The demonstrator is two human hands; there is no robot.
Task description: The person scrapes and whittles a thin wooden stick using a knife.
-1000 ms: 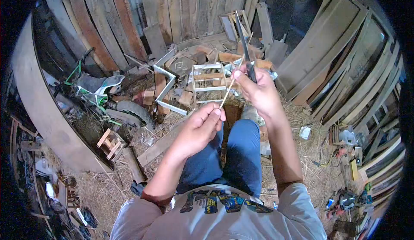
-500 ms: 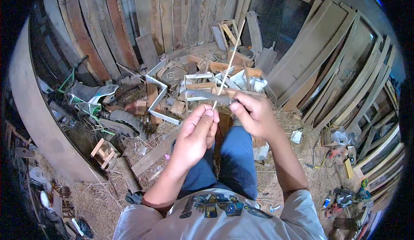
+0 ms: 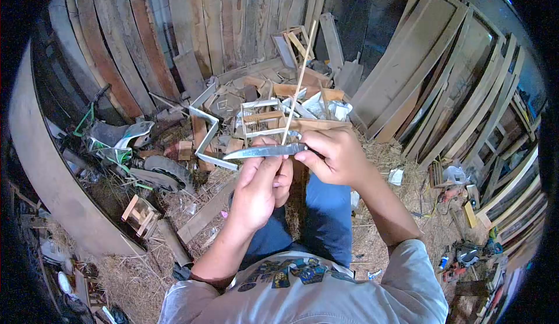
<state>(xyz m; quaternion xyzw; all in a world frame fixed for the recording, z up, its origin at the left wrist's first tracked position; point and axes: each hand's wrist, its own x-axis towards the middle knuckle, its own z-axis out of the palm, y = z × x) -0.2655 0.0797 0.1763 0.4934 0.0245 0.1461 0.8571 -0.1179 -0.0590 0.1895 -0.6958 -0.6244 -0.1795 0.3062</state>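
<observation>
A thin pale wooden stick (image 3: pixel 300 82) rises at a slant from my left hand (image 3: pixel 260 187), whose fingers are pinched round its lower end. My right hand (image 3: pixel 336 154) is closed on the handle of a knife (image 3: pixel 262 151). The blade points left and lies across the base of the stick, just over my left fingertips. Whether the edge touches the wood cannot be made out. Most of the knife's handle is hidden in my right fist. Both hands are above my knees.
A heap of scrap wood with a slatted frame (image 3: pixel 262 116) and a zigzag white strip (image 3: pixel 207 137) lies ahead. A small motorbike (image 3: pixel 125 140) stands left. Boards (image 3: pixel 407 62) lean at right, near power tools (image 3: pixel 466 254). Straw (image 3: pixel 140 277) covers the floor.
The knife has come down along the stick, from above my left fingers to right over them. My right hand has lowered with it. The view has shifted slightly.
</observation>
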